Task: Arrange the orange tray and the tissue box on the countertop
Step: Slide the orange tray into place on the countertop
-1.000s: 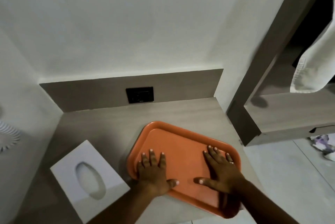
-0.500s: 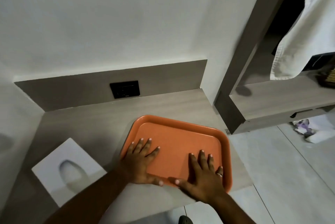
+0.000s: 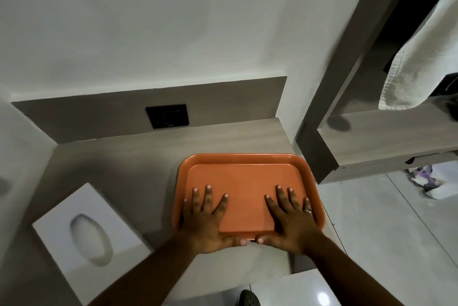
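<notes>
A: Head view: orange tray (image 3: 244,181) lies flat on the countertop (image 3: 128,157), at its right end, long side roughly square to the backsplash. Both hands are on it.

B: Grip?

A: None. Left hand (image 3: 207,221) and right hand (image 3: 292,219) are palm-down on the tray's near half, fingers (image 3: 208,197) spread wide and flat on the tray floor. Thumbs nearly meet at the tray's near rim. Nothing is clasped, just pressing.

B: Why flat?

A: My guess: flat palms let the person slide and square the tray without lifting it. It looks about lined up.

B: Tissue box?

A: Tissue box (image 3: 86,238) is left of the tray, well apart, near the front edge. It's skewed to the tray, with the oval opening up. Untouched, probably next.

B: Anything else?

A: Black wall socket (image 3: 167,116) behind the tray, white towel (image 3: 421,57) hanging well right of the tray.
</notes>
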`<action>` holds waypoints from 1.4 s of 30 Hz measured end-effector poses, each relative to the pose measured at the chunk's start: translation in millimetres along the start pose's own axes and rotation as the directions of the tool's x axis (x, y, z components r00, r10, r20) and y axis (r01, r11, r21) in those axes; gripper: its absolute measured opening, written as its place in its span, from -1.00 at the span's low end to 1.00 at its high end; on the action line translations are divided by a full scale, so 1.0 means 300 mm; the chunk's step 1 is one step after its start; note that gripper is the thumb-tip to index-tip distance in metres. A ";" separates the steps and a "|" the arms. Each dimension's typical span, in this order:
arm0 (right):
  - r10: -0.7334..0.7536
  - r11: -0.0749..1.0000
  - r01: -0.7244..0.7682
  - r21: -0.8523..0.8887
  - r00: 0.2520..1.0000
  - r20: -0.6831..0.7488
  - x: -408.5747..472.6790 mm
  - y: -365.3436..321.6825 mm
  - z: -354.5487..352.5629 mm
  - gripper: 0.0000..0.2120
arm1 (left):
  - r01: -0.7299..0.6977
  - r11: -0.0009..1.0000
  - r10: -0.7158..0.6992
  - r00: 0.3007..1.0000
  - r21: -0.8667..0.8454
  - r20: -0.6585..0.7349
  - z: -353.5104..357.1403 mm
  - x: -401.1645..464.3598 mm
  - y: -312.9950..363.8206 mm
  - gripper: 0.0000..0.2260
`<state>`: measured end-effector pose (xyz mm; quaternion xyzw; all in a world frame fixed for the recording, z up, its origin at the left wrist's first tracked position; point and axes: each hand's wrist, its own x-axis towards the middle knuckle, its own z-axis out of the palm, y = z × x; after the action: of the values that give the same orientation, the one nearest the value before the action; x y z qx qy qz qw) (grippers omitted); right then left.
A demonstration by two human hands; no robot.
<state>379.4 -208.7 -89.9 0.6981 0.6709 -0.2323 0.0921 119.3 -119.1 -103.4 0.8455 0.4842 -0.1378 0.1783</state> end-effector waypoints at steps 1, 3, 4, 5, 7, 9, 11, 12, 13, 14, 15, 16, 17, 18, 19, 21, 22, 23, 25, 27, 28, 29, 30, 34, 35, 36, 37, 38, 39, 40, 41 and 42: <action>-0.006 1.000 0.006 -0.004 1.000 0.003 0.016 0.009 -0.009 0.12 | 0.011 1.000 -0.011 1.000 -0.005 -0.016 -0.001 0.010 0.003 0.10; -0.015 1.000 0.015 -0.011 1.000 0.003 0.046 0.027 -0.024 0.12 | 0.022 1.000 -0.023 0.999 -0.010 -0.039 -0.003 0.034 0.008 0.11; -0.019 1.000 0.019 -0.013 1.000 0.003 0.063 0.036 -0.032 0.12 | 0.027 1.000 -0.027 0.999 -0.013 -0.044 -0.008 0.050 0.010 0.11; -0.021 1.000 0.021 -0.014 1.000 0.004 0.078 0.043 -0.040 0.13 | 0.032 0.999 -0.032 0.998 -0.017 -0.048 -0.013 0.064 0.012 0.11; -0.021 1.000 0.022 -0.015 1.000 0.003 0.117 0.063 -0.064 0.14 | 0.047 0.999 -0.048 0.997 -0.022 -0.068 -0.027 0.102 0.017 0.12; -0.026 0.999 0.026 -0.022 1.000 0.005 0.153 0.082 -0.090 0.14 | 0.052 0.998 -0.053 0.995 -0.021 -0.082 -0.041 0.139 0.022 0.11; -0.031 0.999 0.032 -0.033 0.999 0.012 0.186 0.099 -0.112 0.14 | 0.056 0.998 -0.057 0.994 -0.018 -0.095 -0.053 0.169 0.025 0.11; -0.035 0.999 0.036 -0.037 0.999 0.015 0.201 0.107 -0.121 0.15 | 0.061 0.998 -0.062 0.993 -0.019 -0.097 -0.058 0.184 0.026 0.10; -0.041 0.998 0.042 -0.039 0.999 0.016 0.216 0.115 -0.129 0.15 | 0.067 0.997 -0.069 0.993 -0.024 -0.097 -0.062 0.199 0.027 0.10; -0.048 0.998 0.048 -0.040 0.999 0.017 0.230 0.123 -0.138 0.15 | 0.074 0.997 -0.077 0.993 -0.034 -0.093 -0.066 0.213 0.027 0.10; -0.054 0.998 0.055 -0.043 0.998 0.018 0.244 0.129 -0.145 0.15 | 0.081 0.996 -0.085 0.992 -0.046 -0.090 -0.069 0.223 0.029 0.10; -0.062 0.997 0.063 -0.045 0.998 0.020 0.260 0.136 -0.154 0.15 | 0.089 0.994 -0.094 0.992 -0.056 -0.088 -0.073 0.235 0.029 0.10; -0.070 0.996 0.071 -0.047 0.997 0.024 0.275 0.141 -0.162 0.15 | 0.098 0.993 -0.104 0.991 -0.064 -0.088 -0.077 0.245 0.030 0.10; -0.077 0.996 0.078 -0.048 0.997 0.025 0.289 0.146 -0.170 0.15 | 0.110 0.992 -0.116 0.989 -0.068 -0.092 -0.080 0.255 0.031 0.11; -0.084 0.995 0.085 -0.047 0.996 0.026 0.304 0.150 -0.178 0.15 | 0.122 0.990 -0.128 0.987 -0.069 -0.098 -0.083 0.265 0.031 0.11; -0.095 0.994 0.096 -0.051 0.995 0.027 0.329 0.157 -0.190 0.13 | 0.139 0.988 -0.146 0.983 -0.067 -0.109 -0.085 0.278 0.031 0.11; -0.100 0.993 0.102 -0.056 0.995 0.030 0.339 0.160 -0.193 0.12 | 0.144 0.987 -0.151 0.982 -0.071 -0.113 -0.085 0.283 0.029 0.11; -0.106 0.992 0.108 -0.063 0.994 0.035 0.348 0.161 -0.194 0.11 | 0.147 0.986 -0.156 0.981 -0.078 -0.116 -0.083 0.286 0.026 0.11; -0.112 0.991 0.115 -0.067 0.993 0.042 0.356 0.162 -0.197 0.11 | 0.152 0.985 -0.161 0.980 -0.079 -0.116 -0.083 0.290 0.023 0.11; -0.109 0.991 0.112 -0.067 0.993 0.048 0.351 0.163 -0.206 0.13 | 0.145 0.987 -0.151 0.984 -0.074 -0.097 -0.091 0.288 0.028 0.11; -0.109 0.992 0.112 -0.065 0.993 0.055 0.345 0.160 -0.212 0.13 | 0.137 0.988 -0.143 0.986 -0.075 -0.082 -0.099 0.282 0.030 0.12; -0.110 0.992 0.113 -0.057 0.992 0.060 0.337 0.156 -0.219 0.13 | 0.126 0.989 -0.132 0.988 -0.079 -0.075 -0.109 0.273 0.029 0.13; -0.112 0.993 0.114 -0.035 0.992 0.055 0.329 0.151 -0.227 0.13 | 0.109 0.990 -0.116 0.990 -0.086 -0.083 -0.121 0.264 0.025 0.13; -0.168 0.979 0.173 0.108 0.984 -0.054 0.305 0.056 -0.289 0.08 | -0.002 0.989 -0.042 0.957 -0.150 -0.286 -0.159 0.137 -0.037 0.07; -0.193 0.971 0.203 0.129 0.978 -0.084 0.308 0.008 -0.311 0.07 | -0.010 0.986 -0.049 0.937 -0.167 -0.346 -0.157 0.090 -0.062 0.03; -0.231 0.960 0.245 0.137 0.967 -0.110 0.315 -0.056 -0.332 0.09 | 0.010 0.983 -0.083 0.913 -0.181 -0.400 -0.151 0.030 -0.094 -0.01; -0.277 0.946 0.294 0.135 0.952 -0.128 0.326 -0.129 -0.352 0.11 | 0.059 0.979 -0.141 0.890 -0.196 -0.434 -0.144 -0.030 -0.124 -0.04; -0.331 0.929 0.348 0.126 0.933 -0.140 0.338 -0.215 -0.369 0.10 | 0.144 0.965 -0.227 0.872 -0.217 -0.434 -0.137 -0.094 -0.155 -0.06; -0.386 0.907 0.404 0.117 0.911 -0.146 0.352 -0.308 -0.382 0.06 | 0.250 0.938 -0.331 0.854 -0.241 -0.401 -0.125 -0.158 -0.185 -0.06; -0.439 0.883 0.456 0.114 0.886 -0.148 0.364 -0.395 -0.389 0.00 | 0.352 0.899 -0.427 0.833 -0.259 -0.352 -0.108 -0.210 -0.205 -0.04; -0.494 0.852 0.510 0.113 0.857 -0.143 0.377 -0.494 -0.389 -0.08 | 0.440 0.853 -0.515 0.797 -0.280 -0.316 -0.089 -0.265 -0.228 -0.02; -0.541 0.824 0.555 0.112 0.831 -0.132 0.389 -0.592 -0.384 -0.14 | 0.503 0.808 -0.583 0.759 -0.308 -0.289 -0.073 -0.315 -0.244 0.01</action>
<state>227.6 -39.0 -8.8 0.4909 0.8279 -0.2641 -0.0614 10.5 -148.1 -57.7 0.6538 0.7457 0.0305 0.1246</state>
